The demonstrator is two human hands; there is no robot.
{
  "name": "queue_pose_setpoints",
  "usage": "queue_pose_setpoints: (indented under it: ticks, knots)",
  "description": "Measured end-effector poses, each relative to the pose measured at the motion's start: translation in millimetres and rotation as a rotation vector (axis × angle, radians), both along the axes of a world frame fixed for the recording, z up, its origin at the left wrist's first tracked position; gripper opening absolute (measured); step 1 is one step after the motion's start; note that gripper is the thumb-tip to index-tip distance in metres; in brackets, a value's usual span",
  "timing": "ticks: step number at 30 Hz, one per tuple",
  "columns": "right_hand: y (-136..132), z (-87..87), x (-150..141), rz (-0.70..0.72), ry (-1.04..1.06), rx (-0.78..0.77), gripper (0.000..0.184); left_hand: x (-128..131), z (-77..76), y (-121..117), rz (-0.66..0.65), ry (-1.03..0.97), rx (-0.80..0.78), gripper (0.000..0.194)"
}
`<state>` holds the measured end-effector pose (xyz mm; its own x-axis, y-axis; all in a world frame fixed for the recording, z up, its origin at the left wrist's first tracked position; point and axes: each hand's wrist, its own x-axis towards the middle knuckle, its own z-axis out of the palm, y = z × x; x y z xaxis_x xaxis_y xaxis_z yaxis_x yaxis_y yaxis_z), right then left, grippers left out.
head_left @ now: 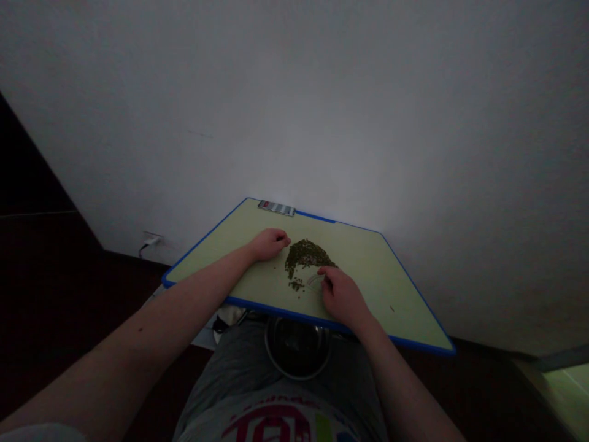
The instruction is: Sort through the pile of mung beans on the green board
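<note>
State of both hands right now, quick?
Left hand: fingers curled closed by the green pile; can't tell if anything is pinched.
Right hand: fingers curled on a clear curved piece, apparently holding it.

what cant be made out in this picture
All in the head view:
small green-brown grains: too small to identify
clear curved piece: partly hidden by right hand
left hand: fingertips too small to show any pinched grain
round metal bowl: contents too dark
flat phone-like device: display text too small
white printed shirt: cut off by bottom edge
</note>
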<state>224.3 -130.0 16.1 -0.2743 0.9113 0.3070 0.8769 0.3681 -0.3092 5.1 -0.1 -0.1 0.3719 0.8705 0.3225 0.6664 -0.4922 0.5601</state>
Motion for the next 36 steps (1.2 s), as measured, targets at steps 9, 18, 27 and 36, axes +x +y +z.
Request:
queue_pose_setpoints:
  ticks: [9, 18, 27, 36]
  knots:
    - [3.4, 0.9, -2.4, 0.033, -0.005, -0.022, 0.029, 0.4, -0.7, 0.3, -0.006, -0.013, 0.011, 0.033]
    - [5.3, 3.7, 0.3, 0.125, 0.022, -0.045, 0.030, 0.7, 0.8, -2.4, 0.003, -0.021, -0.013, 0.033]
    - [0.1, 3.3, 5.6, 0.122, 0.033, -0.057, 0.027, -0.1, -1.5, -0.2, -0.003, -0.020, -0.014, 0.033]
    - [3.3, 3.4, -1.2, 0.138, 0.043, -0.041, 0.028, -0.7, 0.4, -1.2, -0.008, -0.016, -0.006, 0.034]
